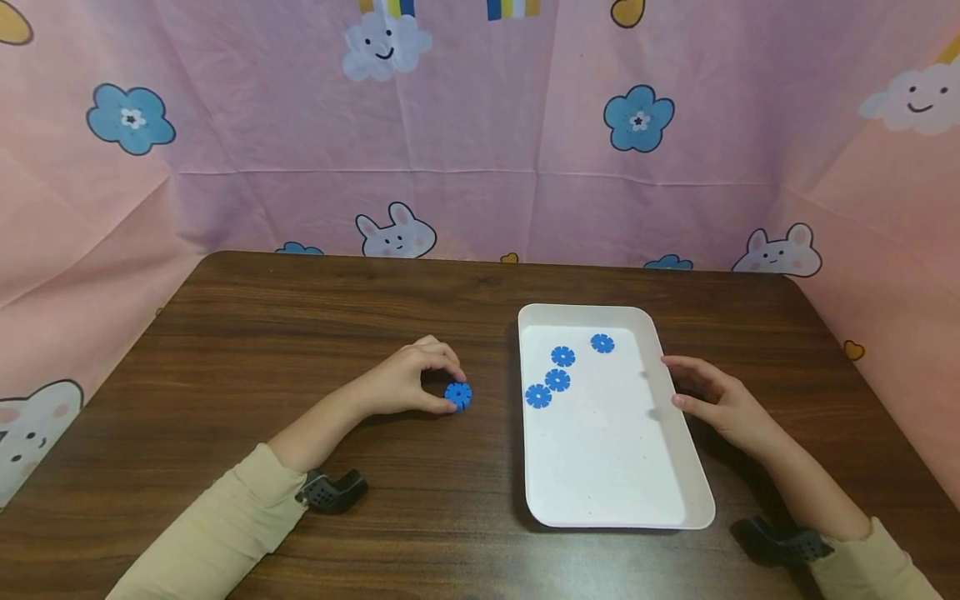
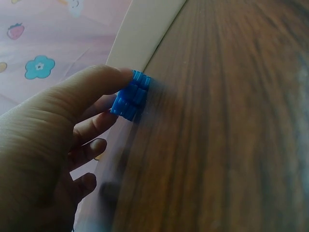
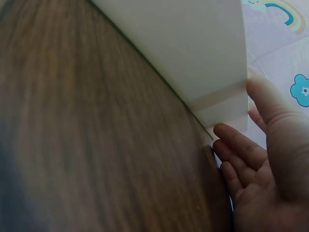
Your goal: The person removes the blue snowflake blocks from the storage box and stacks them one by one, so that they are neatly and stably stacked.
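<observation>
A stack of blue notched plastic discs [image 2: 131,95] is pinched between the thumb and fingers of my left hand [image 1: 411,379], at the table's middle, left of the tray. From above, only the top disc [image 1: 458,396] shows. Several more blue notched discs [image 1: 557,380] lie flat in the far part of a white rectangular tray [image 1: 609,483], mostly along its left side. At the tray's right wall, my right hand [image 1: 723,406] touches the outside with thumb and fingertips, the fingers loosely bent. In the right wrist view, the thumb is at the wall's upper edge.
The dark wood-grain table [image 1: 315,300] reaches back to a pink patterned cloth [image 1: 480,125], which also hangs at both sides. Black wrist bands [image 1: 332,492] sit on both forearms, over beige sleeves.
</observation>
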### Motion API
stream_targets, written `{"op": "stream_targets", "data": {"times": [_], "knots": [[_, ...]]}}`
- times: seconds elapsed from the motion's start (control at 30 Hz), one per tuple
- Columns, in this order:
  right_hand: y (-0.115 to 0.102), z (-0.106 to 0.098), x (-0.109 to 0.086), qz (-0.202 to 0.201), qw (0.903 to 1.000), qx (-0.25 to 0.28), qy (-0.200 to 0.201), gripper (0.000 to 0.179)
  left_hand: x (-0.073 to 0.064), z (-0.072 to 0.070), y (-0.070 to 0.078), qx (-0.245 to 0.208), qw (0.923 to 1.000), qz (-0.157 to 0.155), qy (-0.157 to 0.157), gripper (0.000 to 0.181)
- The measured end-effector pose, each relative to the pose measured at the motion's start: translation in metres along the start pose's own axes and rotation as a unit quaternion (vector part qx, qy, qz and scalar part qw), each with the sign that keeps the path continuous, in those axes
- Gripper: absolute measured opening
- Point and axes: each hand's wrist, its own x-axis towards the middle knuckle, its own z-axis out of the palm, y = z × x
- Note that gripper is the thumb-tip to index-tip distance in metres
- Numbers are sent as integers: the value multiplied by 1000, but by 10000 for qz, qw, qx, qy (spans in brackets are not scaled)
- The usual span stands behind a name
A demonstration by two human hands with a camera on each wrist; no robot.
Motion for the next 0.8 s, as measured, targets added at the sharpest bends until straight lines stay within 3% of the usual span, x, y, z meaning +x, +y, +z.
{"op": "stream_targets", "data": {"times": [0.43, 0.67, 0.8], "knots": [[0, -1, 0, 24, 10000, -87, 19, 48, 4, 0, 8, -193, 9996, 70, 211, 33], [0, 0, 0, 45, 10000, -84, 23, 48, 16, 7, 22, -326, 9969, 532, 488, 36], [0, 0, 0, 57, 10000, -24, 15, 48, 27, 11, 32, -159, 9946, 764, 677, 37]]}}
